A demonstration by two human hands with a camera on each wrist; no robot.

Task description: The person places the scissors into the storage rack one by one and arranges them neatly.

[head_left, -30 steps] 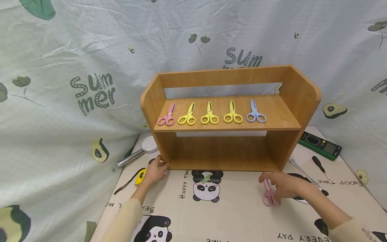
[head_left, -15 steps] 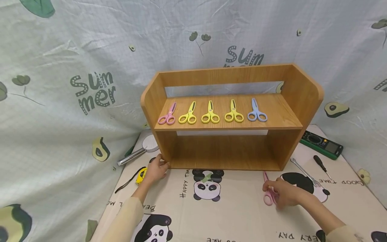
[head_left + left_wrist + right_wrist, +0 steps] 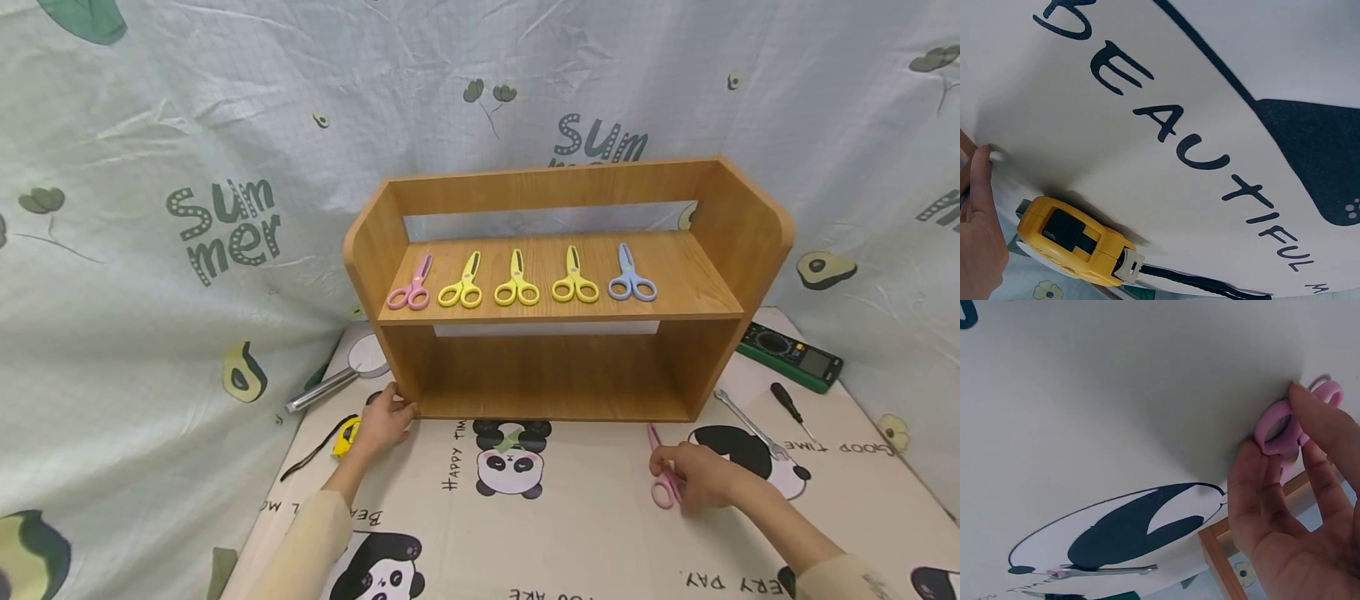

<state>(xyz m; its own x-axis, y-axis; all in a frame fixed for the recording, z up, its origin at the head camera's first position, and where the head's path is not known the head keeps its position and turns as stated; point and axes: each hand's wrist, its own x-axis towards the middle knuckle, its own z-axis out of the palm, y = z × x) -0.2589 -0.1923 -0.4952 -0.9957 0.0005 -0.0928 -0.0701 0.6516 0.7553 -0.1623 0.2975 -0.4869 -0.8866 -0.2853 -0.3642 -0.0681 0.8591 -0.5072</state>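
A two-tier wooden shelf [image 3: 555, 319] stands on the table. My left hand [image 3: 384, 422] holds its lower left front corner, thumb at the front edge and fingers along the side panel; the left wrist view shows only part of this hand [image 3: 982, 234]. To the right, just before the shelf's front edge, my right hand [image 3: 693, 473] pinches pink scissors [image 3: 663, 492] by the handles. In the right wrist view, thumb and fingers close around the scissors' handle loops [image 3: 1264, 432], and the blades point toward the shelf. Across the upper tier lie pink scissors [image 3: 411, 287], several yellow scissors [image 3: 516, 283] and blue scissors [image 3: 630, 277].
Left of the shelf are a magnifying glass [image 3: 367, 357] and a yellow tape measure [image 3: 347, 436] with a black strap. On the right lie a wrench [image 3: 750, 423], a screwdriver [image 3: 787, 403] and a green multimeter [image 3: 791, 357]. A printed curtain [image 3: 187, 333] hangs behind.
My right hand has shifted back slightly and drawn its fingers in on the pink scissors' handles; the scissors lie nearly where they were. My left hand stays at the shelf corner.
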